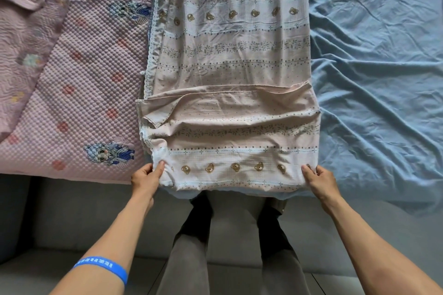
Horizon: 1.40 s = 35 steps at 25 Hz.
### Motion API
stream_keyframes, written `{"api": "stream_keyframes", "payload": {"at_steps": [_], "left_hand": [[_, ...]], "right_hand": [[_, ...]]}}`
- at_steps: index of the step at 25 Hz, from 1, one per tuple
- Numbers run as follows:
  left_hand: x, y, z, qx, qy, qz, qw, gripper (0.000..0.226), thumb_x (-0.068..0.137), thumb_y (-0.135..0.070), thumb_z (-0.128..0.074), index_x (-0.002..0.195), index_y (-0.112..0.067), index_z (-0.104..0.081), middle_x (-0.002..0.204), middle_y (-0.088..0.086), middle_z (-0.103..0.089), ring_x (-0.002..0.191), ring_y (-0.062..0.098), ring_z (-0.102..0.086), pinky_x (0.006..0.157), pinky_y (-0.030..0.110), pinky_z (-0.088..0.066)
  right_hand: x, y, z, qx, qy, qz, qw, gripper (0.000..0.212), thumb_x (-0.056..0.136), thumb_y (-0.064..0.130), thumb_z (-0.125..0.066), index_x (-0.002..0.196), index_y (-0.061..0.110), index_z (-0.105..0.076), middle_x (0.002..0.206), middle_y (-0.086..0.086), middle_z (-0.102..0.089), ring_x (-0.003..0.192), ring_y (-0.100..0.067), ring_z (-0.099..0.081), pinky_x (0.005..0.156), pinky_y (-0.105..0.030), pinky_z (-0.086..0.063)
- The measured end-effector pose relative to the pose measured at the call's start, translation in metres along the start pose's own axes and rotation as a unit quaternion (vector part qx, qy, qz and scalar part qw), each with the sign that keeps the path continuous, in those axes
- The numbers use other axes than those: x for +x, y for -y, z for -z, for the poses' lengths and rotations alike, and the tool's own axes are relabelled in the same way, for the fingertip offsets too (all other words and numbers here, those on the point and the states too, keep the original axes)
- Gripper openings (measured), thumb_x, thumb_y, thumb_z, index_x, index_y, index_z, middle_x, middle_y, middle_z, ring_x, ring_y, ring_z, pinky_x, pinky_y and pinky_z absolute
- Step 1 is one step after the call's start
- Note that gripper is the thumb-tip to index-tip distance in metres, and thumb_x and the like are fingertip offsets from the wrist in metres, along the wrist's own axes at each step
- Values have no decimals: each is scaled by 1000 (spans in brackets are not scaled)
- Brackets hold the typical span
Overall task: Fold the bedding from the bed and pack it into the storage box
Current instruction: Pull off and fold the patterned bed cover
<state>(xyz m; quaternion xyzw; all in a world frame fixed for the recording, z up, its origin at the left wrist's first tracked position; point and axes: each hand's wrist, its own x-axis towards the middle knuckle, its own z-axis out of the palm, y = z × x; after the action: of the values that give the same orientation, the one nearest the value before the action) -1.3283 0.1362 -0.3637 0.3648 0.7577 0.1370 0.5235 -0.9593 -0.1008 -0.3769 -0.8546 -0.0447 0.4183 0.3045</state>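
Both hands, left hand (pixel 146 176) and right hand (pixel 317 178), pinch the bear-print sheet (pixel 230 112) at its bottom corners; I'd pull it taut and keep the edges even before folding toward the top of frame.

Folded sheet (pixel 230 74) on bed sheet (pixel 378 67), right of quilt (pixel 91 79).

Pale pink sheet (pixel 230 79) with brown bear rows, pink quilt (pixel 84 79) with blue cartoon figures, blue bedsheet (pixel 378 67).

bare forearms, blue wristband (pixel 103 268), grey trousers (pixel 184 261)
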Motion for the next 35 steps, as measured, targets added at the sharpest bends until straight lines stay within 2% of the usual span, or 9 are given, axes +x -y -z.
{"api": "stream_keyframes", "payload": {"at_steps": [6,11,15,19,23,26,28,32,35], "left_hand": [[2,2,17,194,3,-15,981,22,99,-29,-54,113,-16,-63,105,7,-66,94,26,-60,79,36,-48],[23,11,69,440,65,9,895,20,87,-27,-67,104,-18,-68,111,11,-68,103,32,-61,91,41,-47],[17,6,65,317,103,60,941,19,81,-22,-76,98,-15,-71,102,5,-67,95,24,-59,81,33,-43],[11,9,61,141,150,167,964,31,86,-32,-73,109,-12,-67,100,5,-68,62,14,-49,63,31,-52],[8,23,69,186,109,168,962,25,88,-22,-71,108,-10,-64,93,10,-67,55,16,-54,43,22,-52],[9,28,66,193,61,156,967,25,80,0,-69,105,1,-64,75,13,-66,57,22,-58,53,28,-52],[8,29,61,183,39,149,971,23,79,1,-67,102,0,-65,82,14,-68,61,24,-61,57,30,-55],[6,37,61,150,-4,153,977,12,80,-1,-68,91,-6,-67,95,14,-67,75,25,-64,48,24,-56],[7,41,60,113,-38,163,979,8,76,1,-67,82,-3,-65,87,14,-65,73,24,-62,52,26,-56]], "right_hand": [[8,-12,20,-97,31,-52,993,37,92,28,-65,84,-9,-65,83,-14,-64,73,-26,-56,64,-32,-36],[-2,-21,36,-189,73,-115,973,27,88,18,-68,79,-8,-67,74,-14,-58,62,-23,-51,55,-32,-32],[-12,-32,34,-92,61,-130,985,21,92,18,-66,77,4,-64,70,-9,-57,61,-21,-48,55,-29,-29],[-16,-33,28,112,50,-175,977,17,96,26,-62,83,14,-63,64,-2,-55,50,-17,-51,48,-23,-44],[-16,-38,34,28,41,-207,977,16,94,22,-64,87,8,-67,72,-13,-64,60,-26,-59,58,-31,-53],[-17,-43,31,4,12,-204,979,14,89,12,-66,77,7,-65,69,-13,-62,54,-25,-57,54,-28,-50],[-17,-44,23,11,-5,-184,983,18,88,8,-67,70,7,-62,64,-12,-58,50,-22,-50,49,-25,-47],[-19,-52,16,-4,-72,-175,982,25,80,4,-72,60,6,-57,62,-12,-58,54,-25,-52,65,-45,-56],[-18,-54,18,19,-93,-168,981,27,78,2,-74,59,6,-55,64,-11,-57,60,-24,-53,69,-47,-57]]}}
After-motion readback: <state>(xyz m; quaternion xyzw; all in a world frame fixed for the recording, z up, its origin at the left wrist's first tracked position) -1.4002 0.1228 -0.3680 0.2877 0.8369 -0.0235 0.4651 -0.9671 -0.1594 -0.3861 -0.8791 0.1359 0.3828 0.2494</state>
